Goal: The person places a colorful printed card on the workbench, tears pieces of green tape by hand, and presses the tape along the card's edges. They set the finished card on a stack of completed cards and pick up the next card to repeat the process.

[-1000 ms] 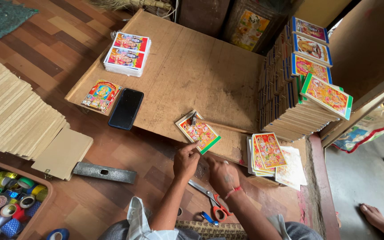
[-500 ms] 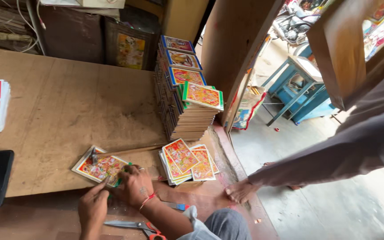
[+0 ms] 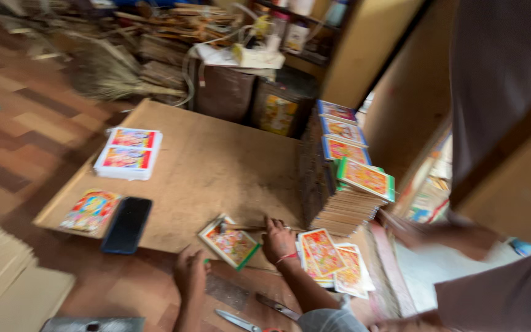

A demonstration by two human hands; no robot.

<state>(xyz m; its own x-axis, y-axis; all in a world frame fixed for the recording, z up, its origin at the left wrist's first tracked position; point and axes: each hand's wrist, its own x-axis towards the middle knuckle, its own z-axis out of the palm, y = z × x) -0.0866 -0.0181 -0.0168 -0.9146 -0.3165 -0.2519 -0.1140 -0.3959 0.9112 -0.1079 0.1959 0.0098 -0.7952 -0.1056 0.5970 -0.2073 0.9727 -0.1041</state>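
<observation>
A black phone (image 3: 126, 224) lies on the board (image 3: 216, 166); the left hand (image 3: 190, 275) rests loosely curled, empty, beside the colourful framed picture (image 3: 230, 242); the right hand (image 3: 278, 240) lies flat against its edge, gripping nothing; loose prints (image 3: 333, 261) follow, below stacked frames (image 3: 345, 190)

The view has swung back left, bringing the black phone (image 3: 126, 224) into sight; the right hand (image 3: 278, 241) now presses the picture board's (image 3: 230, 242) edge, left hand (image 3: 190, 275) just below.
</observation>
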